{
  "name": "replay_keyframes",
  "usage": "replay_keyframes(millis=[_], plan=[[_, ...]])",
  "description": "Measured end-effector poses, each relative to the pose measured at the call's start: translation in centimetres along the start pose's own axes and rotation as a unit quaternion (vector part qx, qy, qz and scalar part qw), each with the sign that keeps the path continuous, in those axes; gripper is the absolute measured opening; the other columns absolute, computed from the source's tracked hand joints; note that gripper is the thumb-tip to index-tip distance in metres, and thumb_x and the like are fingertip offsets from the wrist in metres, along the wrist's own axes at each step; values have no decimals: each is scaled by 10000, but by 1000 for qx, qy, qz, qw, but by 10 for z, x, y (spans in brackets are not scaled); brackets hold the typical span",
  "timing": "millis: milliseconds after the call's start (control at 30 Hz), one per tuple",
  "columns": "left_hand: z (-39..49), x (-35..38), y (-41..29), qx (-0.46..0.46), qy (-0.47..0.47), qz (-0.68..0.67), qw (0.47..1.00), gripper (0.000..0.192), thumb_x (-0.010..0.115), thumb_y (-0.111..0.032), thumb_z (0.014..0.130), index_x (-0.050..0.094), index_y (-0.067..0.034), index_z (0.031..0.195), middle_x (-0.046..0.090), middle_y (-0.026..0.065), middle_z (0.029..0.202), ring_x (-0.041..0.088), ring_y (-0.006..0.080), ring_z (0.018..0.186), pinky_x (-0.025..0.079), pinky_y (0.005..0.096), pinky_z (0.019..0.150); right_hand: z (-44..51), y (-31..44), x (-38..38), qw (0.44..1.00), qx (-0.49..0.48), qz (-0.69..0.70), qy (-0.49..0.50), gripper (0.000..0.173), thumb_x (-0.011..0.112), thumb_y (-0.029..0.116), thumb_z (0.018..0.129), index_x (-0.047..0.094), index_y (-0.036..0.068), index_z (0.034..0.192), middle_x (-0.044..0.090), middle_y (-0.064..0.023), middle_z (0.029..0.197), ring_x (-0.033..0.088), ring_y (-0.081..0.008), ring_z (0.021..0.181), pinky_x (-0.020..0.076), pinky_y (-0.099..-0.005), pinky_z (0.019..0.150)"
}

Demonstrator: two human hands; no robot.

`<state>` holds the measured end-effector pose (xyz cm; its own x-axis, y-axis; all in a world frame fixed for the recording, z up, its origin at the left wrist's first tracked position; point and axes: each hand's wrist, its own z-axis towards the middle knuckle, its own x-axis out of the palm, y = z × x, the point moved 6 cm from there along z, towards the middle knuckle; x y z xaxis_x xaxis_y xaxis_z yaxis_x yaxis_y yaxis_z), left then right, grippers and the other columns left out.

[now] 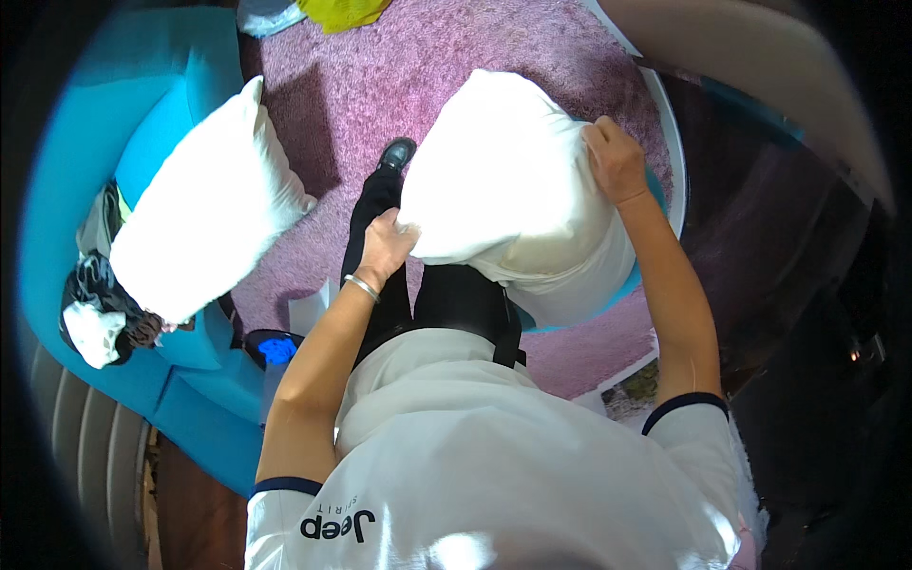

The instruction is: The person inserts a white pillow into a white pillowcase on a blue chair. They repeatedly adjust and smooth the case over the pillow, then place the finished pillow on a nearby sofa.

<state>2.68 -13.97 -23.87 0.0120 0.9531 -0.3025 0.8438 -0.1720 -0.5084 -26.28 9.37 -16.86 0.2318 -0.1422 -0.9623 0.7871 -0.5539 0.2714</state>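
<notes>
A white pillow point(499, 164) in a loose white cloth cover lies in front of me on a round blue seat point(630, 285), most of which it hides. My left hand point(389, 242) grips the pillow's near left corner; a silver bracelet is on that wrist. At the pillow's right edge, my right hand point(614, 158) pinches the white cloth. Folds of the cloth hang open at the near side, with a cream surface showing inside. Another white pillow point(206, 206) rests on the blue sofa at the left, apart from both hands.
The blue sofa point(78, 178) curves along the left, with dark and white clothes point(92, 313) heaped on it. A bin point(274, 345) holding something blue stands beside it. Pink carpet point(370, 78) covers the floor, and a yellow bag point(345, 13) lies at the top.
</notes>
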Motion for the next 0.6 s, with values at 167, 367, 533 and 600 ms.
replay_keyframes(millis=[167,367,533,600], plan=[[0,-9,7,-23,13,31,999,284,661,-211,805,627,46,920,680,250,891,689,366,834,542,401,761,-28,-40,-15,979,171,103,-46,105,644,45,844,615,58,943,626,-127,863,636,-298,753,526,-358,669],[21,0,-14,117,-64,160,978,246,649,-193,796,556,34,814,623,268,859,624,439,830,503,477,750,-42,53,17,836,405,330,167,434,683,448,856,655,15,875,687,-143,811,674,-293,778,523,-382,729],[27,-2,-29,148,-30,165,975,330,682,-269,846,575,40,892,619,262,836,636,383,732,496,438,672,-42,116,65,789,395,435,178,487,697,470,819,612,1,916,652,-177,833,641,-343,809,496,-427,741],[26,-4,-37,141,-29,172,975,293,666,-240,829,571,37,838,617,269,824,624,426,773,493,467,698,-43,138,68,764,395,489,148,443,689,429,839,582,11,942,617,-158,799,609,-298,755,477,-416,698]])
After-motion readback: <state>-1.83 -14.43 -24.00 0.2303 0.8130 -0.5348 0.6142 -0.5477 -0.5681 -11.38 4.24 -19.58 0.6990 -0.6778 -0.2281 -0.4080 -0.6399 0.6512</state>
